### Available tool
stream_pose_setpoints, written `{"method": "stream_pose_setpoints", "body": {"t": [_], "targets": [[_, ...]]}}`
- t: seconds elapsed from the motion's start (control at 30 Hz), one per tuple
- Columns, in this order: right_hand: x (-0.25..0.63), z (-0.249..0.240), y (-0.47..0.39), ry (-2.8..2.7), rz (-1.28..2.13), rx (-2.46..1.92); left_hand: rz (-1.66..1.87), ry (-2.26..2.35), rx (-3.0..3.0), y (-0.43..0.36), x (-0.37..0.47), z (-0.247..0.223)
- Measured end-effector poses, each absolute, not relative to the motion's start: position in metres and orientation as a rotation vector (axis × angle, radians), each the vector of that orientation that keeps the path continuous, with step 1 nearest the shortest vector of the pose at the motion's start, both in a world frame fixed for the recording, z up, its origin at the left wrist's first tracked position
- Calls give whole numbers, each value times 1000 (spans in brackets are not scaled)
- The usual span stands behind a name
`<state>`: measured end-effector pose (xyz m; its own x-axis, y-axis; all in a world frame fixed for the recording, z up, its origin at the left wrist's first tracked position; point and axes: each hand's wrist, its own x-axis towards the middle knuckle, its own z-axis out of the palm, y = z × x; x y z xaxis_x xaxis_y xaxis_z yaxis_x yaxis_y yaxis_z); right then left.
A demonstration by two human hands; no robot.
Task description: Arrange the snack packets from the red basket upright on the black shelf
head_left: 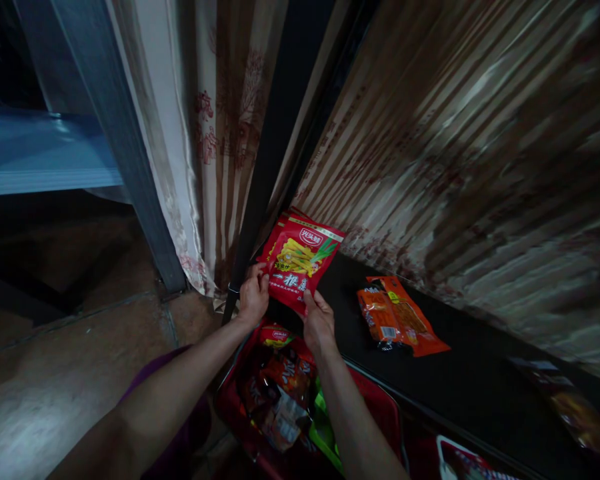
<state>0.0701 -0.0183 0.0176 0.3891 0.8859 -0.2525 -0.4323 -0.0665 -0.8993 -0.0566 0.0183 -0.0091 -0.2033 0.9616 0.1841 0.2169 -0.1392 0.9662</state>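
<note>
A red snack packet (300,257) with yellow sticks pictured on it lies at the left end of a dark shelf (460,393), against the corner post. Another red packet shows partly beneath it. My left hand (254,293) grips the packet's lower left edge with curled fingers. At its lower right corner, my right hand (320,320) pinches the edge between thumb and fingers. Below my hands stands a red basket (380,400) holding several packets, among them a red one and a bright green one (324,423).
Orange packets (400,317) lie on the shelf to the right, and a dim packet (575,407) sits at its far right. Patterned curtains (445,167) hang behind. A dark post (280,133) and a grey table leg (125,133) stand to the left.
</note>
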Motion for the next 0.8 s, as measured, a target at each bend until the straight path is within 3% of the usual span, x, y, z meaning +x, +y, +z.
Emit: {"method": "stream_pose_setpoints", "body": {"t": [0.33, 0.8], "targets": [[68, 1, 4, -696, 961, -1316, 1545, 1463, 1414, 16, -52, -7], [85, -26, 5, -1013, 746, -1522, 1474, 1593, 1521, 8, -53, -7]]}}
